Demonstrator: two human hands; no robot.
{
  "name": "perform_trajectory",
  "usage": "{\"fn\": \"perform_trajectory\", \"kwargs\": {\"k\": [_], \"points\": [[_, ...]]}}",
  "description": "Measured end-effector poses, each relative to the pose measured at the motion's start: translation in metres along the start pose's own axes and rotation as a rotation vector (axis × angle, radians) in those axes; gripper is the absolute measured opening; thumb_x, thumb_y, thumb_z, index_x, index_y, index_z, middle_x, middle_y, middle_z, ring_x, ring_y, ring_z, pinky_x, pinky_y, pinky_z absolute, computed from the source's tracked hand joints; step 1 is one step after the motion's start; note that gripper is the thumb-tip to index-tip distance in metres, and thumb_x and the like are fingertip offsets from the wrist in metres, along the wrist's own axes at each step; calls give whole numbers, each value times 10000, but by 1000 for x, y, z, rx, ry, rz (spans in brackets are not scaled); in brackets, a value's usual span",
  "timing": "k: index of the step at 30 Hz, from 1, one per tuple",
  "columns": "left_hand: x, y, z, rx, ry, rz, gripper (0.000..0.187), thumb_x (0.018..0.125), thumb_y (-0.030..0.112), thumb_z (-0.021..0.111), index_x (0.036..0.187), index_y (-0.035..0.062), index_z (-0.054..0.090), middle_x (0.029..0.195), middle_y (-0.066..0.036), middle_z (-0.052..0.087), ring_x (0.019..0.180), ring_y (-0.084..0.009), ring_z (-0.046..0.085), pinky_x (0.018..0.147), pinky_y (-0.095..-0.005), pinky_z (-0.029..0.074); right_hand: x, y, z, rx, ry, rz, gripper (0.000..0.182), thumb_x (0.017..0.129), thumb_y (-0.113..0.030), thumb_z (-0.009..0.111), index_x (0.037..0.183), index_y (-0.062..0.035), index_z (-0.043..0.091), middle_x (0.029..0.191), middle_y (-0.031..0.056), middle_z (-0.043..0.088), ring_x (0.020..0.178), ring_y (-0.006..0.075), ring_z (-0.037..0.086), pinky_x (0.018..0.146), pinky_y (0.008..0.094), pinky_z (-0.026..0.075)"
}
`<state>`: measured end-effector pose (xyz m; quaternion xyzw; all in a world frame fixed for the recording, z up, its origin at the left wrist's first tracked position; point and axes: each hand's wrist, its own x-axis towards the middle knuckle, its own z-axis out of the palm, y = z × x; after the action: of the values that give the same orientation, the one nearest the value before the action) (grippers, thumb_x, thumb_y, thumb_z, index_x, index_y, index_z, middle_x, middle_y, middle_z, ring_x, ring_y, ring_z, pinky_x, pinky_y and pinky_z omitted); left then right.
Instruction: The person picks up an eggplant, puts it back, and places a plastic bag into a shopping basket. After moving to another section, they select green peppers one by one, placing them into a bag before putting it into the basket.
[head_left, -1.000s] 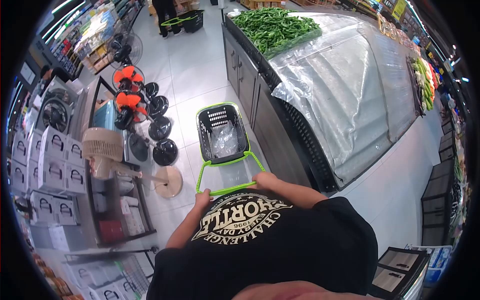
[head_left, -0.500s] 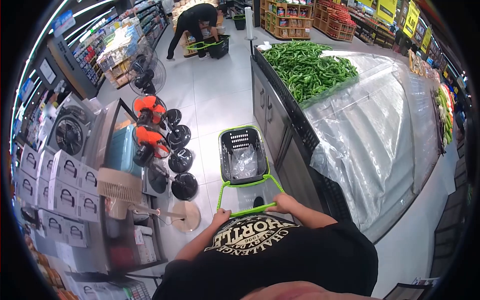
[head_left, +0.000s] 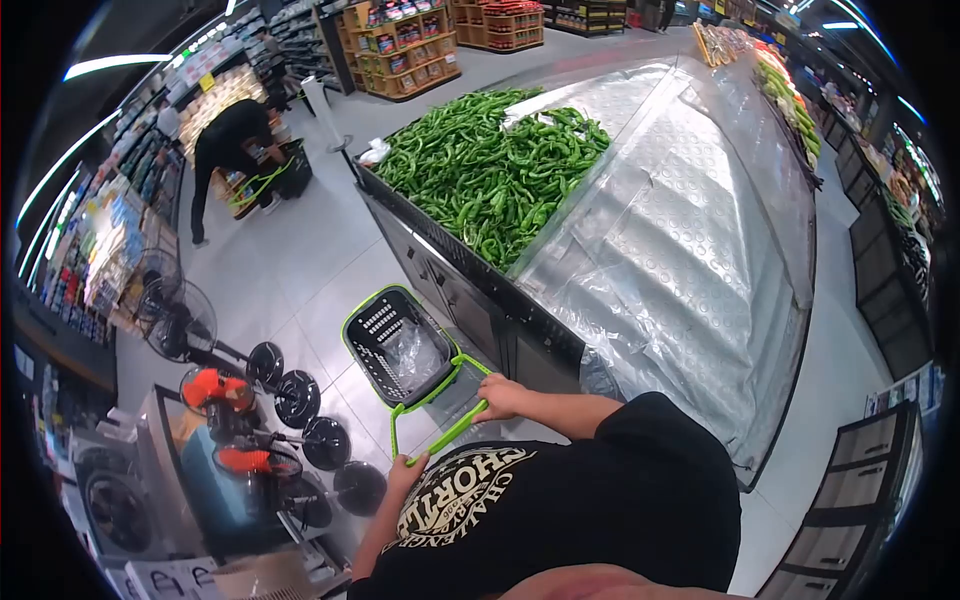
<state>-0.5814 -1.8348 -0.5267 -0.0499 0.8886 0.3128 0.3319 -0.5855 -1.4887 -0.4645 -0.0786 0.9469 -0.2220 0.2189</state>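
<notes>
A black shopping basket with green trim (head_left: 372, 330) rolls on the tiled floor just ahead of me, with a clear plastic bag (head_left: 413, 356) lying inside. Its green pull handle (head_left: 450, 428) slants back toward my body. My left hand (head_left: 405, 470) is closed on the near left end of that handle, and my right hand (head_left: 499, 396) is closed on its right end. A heap of green peppers (head_left: 490, 170) fills the near end of the dark produce display (head_left: 470, 285) beside the basket.
Clear plastic sheeting (head_left: 680, 230) covers the display to my right. Standing fans (head_left: 280, 420) crowd the floor on my left. A person in black (head_left: 225, 150) bends over another basket far ahead on the left. Shelves of goods (head_left: 400, 40) stand at the back.
The view has swung right and moved forward: the peppers now lie closer and more central, the fans have slid to the lower left. Both hands have stayed on the handle.
</notes>
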Motion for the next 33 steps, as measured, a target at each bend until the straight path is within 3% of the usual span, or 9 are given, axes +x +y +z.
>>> {"fn": "perform_trajectory", "kwargs": {"k": [8,9,11,12,16,20,22,29,33], "points": [[69,41,-80,117,-110,74,798,725,706,645,1012,-38,606,896,-230,678,898,-342,666,798,-396,496,63,-13,-16,26,97,205,660,751,-622,673,1126,-79,640,1340,181,484,1268,375,411,1043,436,387],[98,23,-78,123,-121,82,798,725,706,645,1012,-38,606,896,-230,678,898,-342,666,798,-396,496,74,-14,-16,39,105,222,661,752,-617,675,1143,-86,630,1349,180,477,1277,381,409,1040,441,393],[166,-33,-72,-199,-273,90,749,732,674,663,1038,-7,602,902,-222,680,914,-343,664,802,-401,490,91,-27,-26,64,113,246,656,757,-612,674,1157,-95,620,1363,185,461,1286,387,405,1039,444,396],[169,-37,-87,-112,-269,288,629,770,570,683,1063,21,594,913,-219,680,930,-344,660,814,-399,485,103,-32,-35,74,119,252,652,761,-607,674,1171,-105,611,1377,190,445,1295,394,400,1039,447,399],[155,32,-172,65,-310,229,467,823,404,670,1086,31,576,958,-229,672,951,-359,649,834,-401,479,150,-64,-50,78,116,361,642,769,-601,670,1197,-128,596,1416,204,391,1293,396,406,1037,451,402],[178,46,-225,74,-323,190,606,836,555,612,1083,3,575,960,-248,667,973,-361,648,828,-412,487,196,-92,-60,109,97,442,662,771,-602,666,1237,-141,571,1451,215,329,1287,401,416,1034,459,404],[192,50,-246,246,-271,226,715,819,640,584,1087,-23,581,963,-256,668,978,-367,649,831,-414,490,214,-104,-61,121,96,464,668,773,-604,664,1246,-143,566,1454,214,322,1284,401,420,1032,462,405],[260,14,-272,182,-255,325,794,790,666,603,1118,-57,575,975,-272,665,988,-371,649,836,-411,494,266,-118,-65,135,87,507,675,783,-614,645,1259,-143,556,1462,221,320,1291,393,424,1038,457,402],[272,27,-300,162,-265,332,764,788,647,625,1111,-43,576,951,-277,666,954,-385,655,814,-412,502,297,-119,-78,143,64,479,701,777,-631,641,1252,-123,559,1473,228,315,1309,394,406,1046,449,394]]}}
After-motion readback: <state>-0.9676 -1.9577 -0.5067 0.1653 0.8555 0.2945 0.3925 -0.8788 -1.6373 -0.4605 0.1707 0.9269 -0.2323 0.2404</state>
